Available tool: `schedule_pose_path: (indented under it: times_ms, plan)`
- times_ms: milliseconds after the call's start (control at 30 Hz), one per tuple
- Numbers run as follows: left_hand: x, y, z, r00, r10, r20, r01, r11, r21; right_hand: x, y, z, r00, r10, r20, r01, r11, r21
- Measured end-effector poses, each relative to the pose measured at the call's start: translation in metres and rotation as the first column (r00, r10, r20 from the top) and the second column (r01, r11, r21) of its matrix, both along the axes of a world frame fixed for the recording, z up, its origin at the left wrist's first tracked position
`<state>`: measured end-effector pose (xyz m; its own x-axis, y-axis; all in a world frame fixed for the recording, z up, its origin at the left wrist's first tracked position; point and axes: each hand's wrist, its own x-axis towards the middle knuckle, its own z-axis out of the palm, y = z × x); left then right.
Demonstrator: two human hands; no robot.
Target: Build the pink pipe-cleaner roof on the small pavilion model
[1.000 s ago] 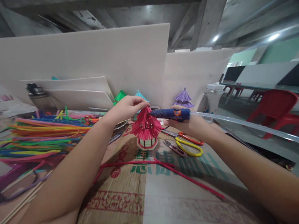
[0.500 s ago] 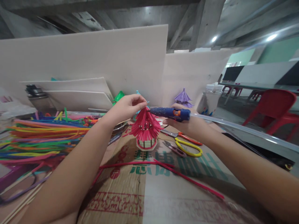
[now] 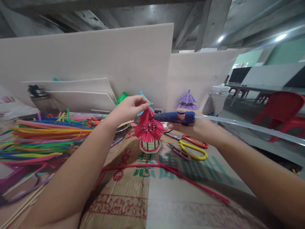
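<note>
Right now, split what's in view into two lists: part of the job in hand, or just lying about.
In the job:
red model pagoda, pinched at its peak by the left hand
blue glue gun, held in the right hand
clear rod at the gun's rear
perhaps the loose red strips, matching in colour

Lying about:
scissors
small snips
multicoloured strips
purple model
</note>
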<state>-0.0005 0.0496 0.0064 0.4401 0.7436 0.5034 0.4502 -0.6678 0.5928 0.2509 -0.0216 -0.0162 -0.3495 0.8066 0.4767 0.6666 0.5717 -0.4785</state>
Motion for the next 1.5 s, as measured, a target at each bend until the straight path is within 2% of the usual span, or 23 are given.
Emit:
schedule_pose_path:
  times_ms: [233, 500, 733, 1500]
  plan:
    - [-0.0003, -0.0007, -0.0011, 1.000, 0.007, -0.013, -0.007, 1.000, 0.016, -0.0002, -0.0008, 0.0004, 0.995, -0.002, 0.101, 0.006, 0.999, -0.037]
    - [0.0002, 0.0001, -0.0018, 1.000, 0.009, -0.003, -0.009, 1.000, 0.025, 0.0030, 0.0023, -0.0028, 0.993, -0.046, 0.110, 0.050, 0.998, -0.029]
    - [0.0008, -0.0011, -0.0008, 1.000, 0.007, -0.006, -0.007, 1.000, 0.026, 0.0009, 0.0002, -0.0014, 0.992, 0.011, 0.126, -0.007, 0.999, -0.032]
    - [-0.0005, 0.0011, -0.0011, 1.000, 0.010, -0.007, -0.010, 0.999, 0.040, 0.0037, 0.0033, -0.0036, 0.988, 0.000, 0.153, 0.003, 1.000, -0.023]
